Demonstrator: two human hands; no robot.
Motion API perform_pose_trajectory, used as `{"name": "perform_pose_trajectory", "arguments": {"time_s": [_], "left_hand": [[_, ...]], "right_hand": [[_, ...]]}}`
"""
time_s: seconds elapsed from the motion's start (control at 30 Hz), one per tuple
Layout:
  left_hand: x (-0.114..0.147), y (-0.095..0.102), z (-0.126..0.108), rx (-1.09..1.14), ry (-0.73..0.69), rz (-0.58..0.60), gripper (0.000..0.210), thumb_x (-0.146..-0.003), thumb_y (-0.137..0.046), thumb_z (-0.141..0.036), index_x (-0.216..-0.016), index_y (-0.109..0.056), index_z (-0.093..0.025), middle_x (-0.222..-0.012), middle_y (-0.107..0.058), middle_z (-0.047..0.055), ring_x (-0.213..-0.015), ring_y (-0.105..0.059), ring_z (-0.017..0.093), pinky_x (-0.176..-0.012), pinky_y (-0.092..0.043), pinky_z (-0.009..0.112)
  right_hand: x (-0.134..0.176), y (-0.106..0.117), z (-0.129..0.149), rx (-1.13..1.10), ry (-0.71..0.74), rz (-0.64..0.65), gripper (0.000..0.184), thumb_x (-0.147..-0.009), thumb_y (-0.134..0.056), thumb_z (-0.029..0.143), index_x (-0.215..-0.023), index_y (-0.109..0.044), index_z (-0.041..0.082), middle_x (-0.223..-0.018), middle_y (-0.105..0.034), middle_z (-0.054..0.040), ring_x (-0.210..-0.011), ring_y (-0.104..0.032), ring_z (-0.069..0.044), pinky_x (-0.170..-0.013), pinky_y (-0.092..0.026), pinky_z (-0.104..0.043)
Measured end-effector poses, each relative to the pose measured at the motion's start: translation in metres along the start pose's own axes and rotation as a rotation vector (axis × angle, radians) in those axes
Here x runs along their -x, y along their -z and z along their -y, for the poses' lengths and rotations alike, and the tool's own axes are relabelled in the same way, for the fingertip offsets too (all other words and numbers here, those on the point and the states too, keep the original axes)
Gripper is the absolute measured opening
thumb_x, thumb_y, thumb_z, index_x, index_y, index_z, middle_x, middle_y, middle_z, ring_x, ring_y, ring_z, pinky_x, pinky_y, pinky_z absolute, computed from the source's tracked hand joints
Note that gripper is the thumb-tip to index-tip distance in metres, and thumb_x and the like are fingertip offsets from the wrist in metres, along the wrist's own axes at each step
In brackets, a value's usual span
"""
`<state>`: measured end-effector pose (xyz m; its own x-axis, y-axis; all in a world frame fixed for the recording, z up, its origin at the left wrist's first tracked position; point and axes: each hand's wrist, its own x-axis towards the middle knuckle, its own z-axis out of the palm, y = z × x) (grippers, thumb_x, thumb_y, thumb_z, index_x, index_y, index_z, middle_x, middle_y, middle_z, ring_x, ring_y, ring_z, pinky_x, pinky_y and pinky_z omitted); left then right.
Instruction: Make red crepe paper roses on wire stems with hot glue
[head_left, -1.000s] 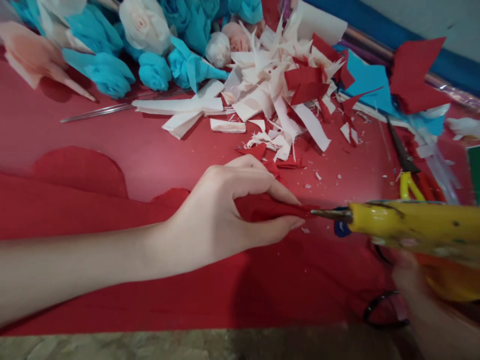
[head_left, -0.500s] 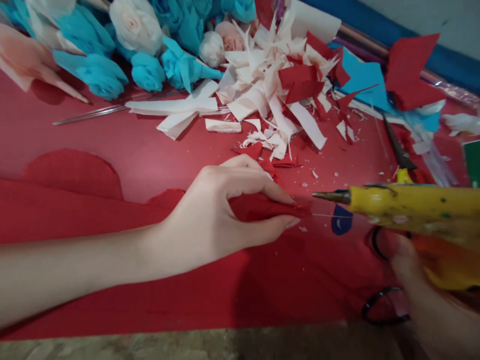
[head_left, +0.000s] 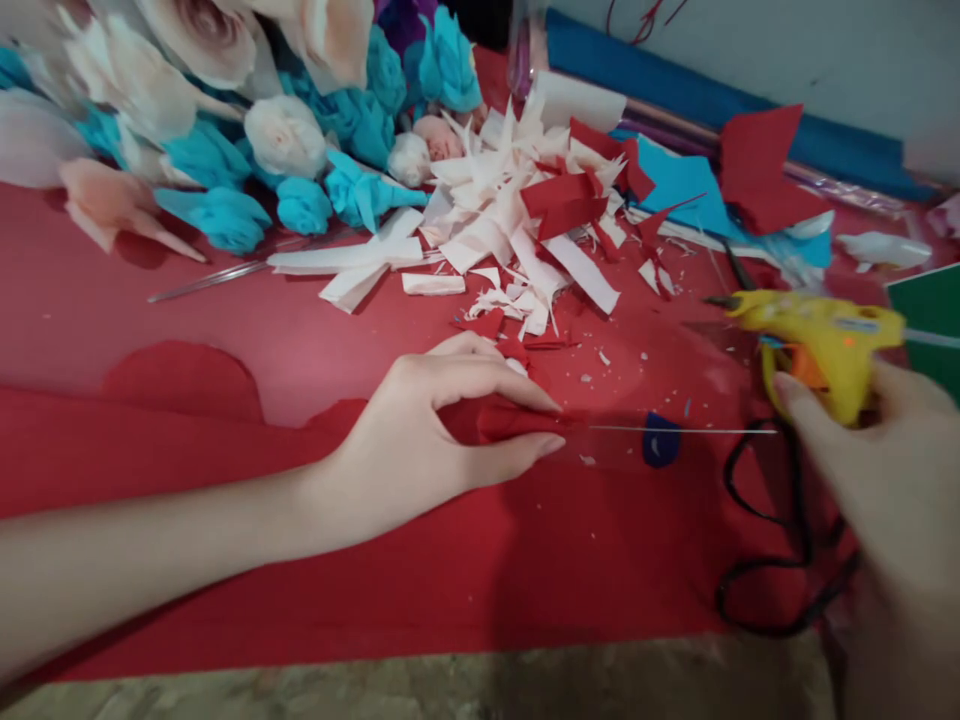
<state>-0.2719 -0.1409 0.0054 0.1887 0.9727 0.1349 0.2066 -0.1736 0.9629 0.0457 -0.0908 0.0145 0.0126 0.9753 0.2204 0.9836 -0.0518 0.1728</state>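
Left hand (head_left: 427,425) pinching a folded red paper piece (head_left: 502,418) on the red table (head_left: 300,330), thin wire (head_left: 675,430) sticking out, right hand (head_left: 877,470) gripping yellow glue gun (head_left: 821,335), well apart.

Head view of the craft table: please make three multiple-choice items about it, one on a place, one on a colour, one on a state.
1. Where does the pile of white paper scraps lie?
A. beyond the left hand
B. under the right hand
C. on the green card

2. What colour is the body of the glue gun?
A. blue
B. yellow
C. white

3. What is the left hand doing?
A. lying flat and open
B. gripping scissors
C. pinching rolled red paper

Answers:
1. A, the scraps lie further up the red sheet than the left hand.
2. B, the glue gun's body by the right hand is yellow, with an orange trigger.
3. C, thumb and fingers close on the rolled red paper, from which a thin wire sticks out.
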Motion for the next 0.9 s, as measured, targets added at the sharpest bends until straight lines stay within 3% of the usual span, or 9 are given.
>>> {"name": "perform_pose_trajectory", "arguments": {"time_s": [0.1, 0.2, 0.27, 0.33, 0.43, 0.53, 0.6, 0.73, 0.9], "left_hand": [[0.0, 0.0, -0.001, 0.0, -0.004, -0.004, 0.01, -0.066, -0.068, -0.017, -0.076, -0.068, -0.015, -0.074, -0.067, 0.005, -0.076, -0.057, 0.016, -0.07, -0.048, 0.028], [-0.001, 0.001, -0.002, -0.004, -0.01, -0.001, 0.012, -0.065, -0.069, -0.017, -0.077, -0.068, -0.017, -0.074, -0.067, 0.004, -0.076, -0.057, 0.016, -0.068, -0.048, 0.029], [-0.001, 0.001, -0.001, -0.007, -0.018, 0.001, 0.013, -0.065, -0.069, -0.017, -0.078, -0.068, -0.018, -0.075, -0.067, 0.004, -0.076, -0.057, 0.016, -0.068, -0.048, 0.029], [-0.001, 0.001, -0.001, -0.011, -0.029, 0.003, 0.013, -0.065, -0.069, -0.016, -0.078, -0.068, -0.018, -0.075, -0.068, 0.004, -0.076, -0.057, 0.016, -0.07, -0.048, 0.03], [-0.001, 0.001, 0.0, -0.013, -0.047, 0.009, 0.014, -0.065, -0.068, -0.015, -0.079, -0.069, -0.019, -0.074, -0.068, 0.004, -0.076, -0.057, 0.016, -0.072, -0.048, 0.03], [-0.001, 0.0, -0.001, -0.015, -0.08, 0.016, 0.013, -0.066, -0.068, -0.014, -0.078, -0.069, -0.019, -0.074, -0.069, 0.004, -0.076, -0.057, 0.016, -0.072, -0.048, 0.03], [-0.001, 0.0, -0.002, -0.019, -0.109, 0.022, 0.011, -0.066, -0.068, -0.015, -0.077, -0.069, -0.018, -0.074, -0.069, 0.004, -0.075, -0.057, 0.016, -0.072, -0.048, 0.03], [-0.002, 0.0, -0.003, -0.044, -0.134, 0.041, 0.011, -0.067, -0.068, -0.015, -0.077, -0.069, -0.016, -0.073, -0.069, 0.006, -0.075, -0.057, 0.016, -0.071, -0.049, 0.029], [-0.001, -0.001, -0.003, -0.058, -0.146, 0.052, 0.011, -0.066, -0.069, -0.014, -0.077, -0.068, -0.013, -0.072, -0.068, 0.005, -0.073, -0.056, 0.015, -0.071, -0.048, 0.029]], "right_hand": [[-0.011, -0.007, 0.001, 0.001, -0.034, 0.097, 0.027, -0.074, -0.054, 0.044, -0.067, -0.048, 0.019, -0.06, -0.046, -0.0029, -0.058, -0.043, -0.016, -0.053, -0.032, -0.028], [-0.012, -0.004, 0.003, 0.026, 0.02, 0.129, 0.031, -0.073, -0.056, 0.047, -0.071, -0.054, 0.016, -0.065, -0.049, -0.0071, -0.066, -0.048, -0.02, -0.06, -0.036, -0.031], [-0.006, 0.009, 0.009, 0.052, 0.07, 0.063, 0.04, -0.075, -0.054, 0.05, -0.084, -0.059, 0.012, -0.08, -0.053, -0.0135, -0.084, -0.049, -0.026, -0.071, -0.039, -0.035], [0.005, 0.028, 0.02, 0.0, 0.08, -0.09, 0.048, -0.08, -0.047, 0.05, -0.105, -0.056, 0.01, -0.103, -0.05, -0.0173, -0.101, -0.045, -0.028, -0.083, -0.038, -0.037], [0.023, 0.058, 0.046, -0.269, 0.25, -0.17, 0.039, -0.082, -0.048, 0.045, -0.111, -0.053, 0.02, -0.109, -0.052, -0.0088, -0.106, -0.045, -0.023, -0.094, -0.033, -0.037], [0.034, 0.075, 0.077, -0.471, 0.554, -0.069, 0.024, -0.081, -0.052, 0.035, -0.102, -0.055, 0.024, -0.101, -0.057, -0.0019, -0.093, -0.053, -0.016, -0.086, -0.041, -0.03], [0.034, 0.076, 0.094, -0.578, 0.661, -0.005, 0.019, -0.082, -0.051, 0.03, -0.099, -0.055, 0.022, -0.095, -0.059, -0.0012, -0.088, -0.055, -0.015, -0.08, -0.044, -0.029], [0.03, 0.067, 0.114, -0.722, 0.717, 0.032, 0.012, -0.077, -0.058, 0.016, -0.089, -0.059, 0.016, -0.087, -0.061, 0.0001, -0.08, -0.055, -0.012, -0.076, -0.044, -0.028], [0.029, 0.063, 0.119, -0.82, 0.704, 0.035, 0.008, -0.076, -0.059, 0.013, -0.083, -0.062, 0.016, -0.08, -0.063, 0.0019, -0.075, -0.055, -0.01, -0.072, -0.044, -0.026]]}}
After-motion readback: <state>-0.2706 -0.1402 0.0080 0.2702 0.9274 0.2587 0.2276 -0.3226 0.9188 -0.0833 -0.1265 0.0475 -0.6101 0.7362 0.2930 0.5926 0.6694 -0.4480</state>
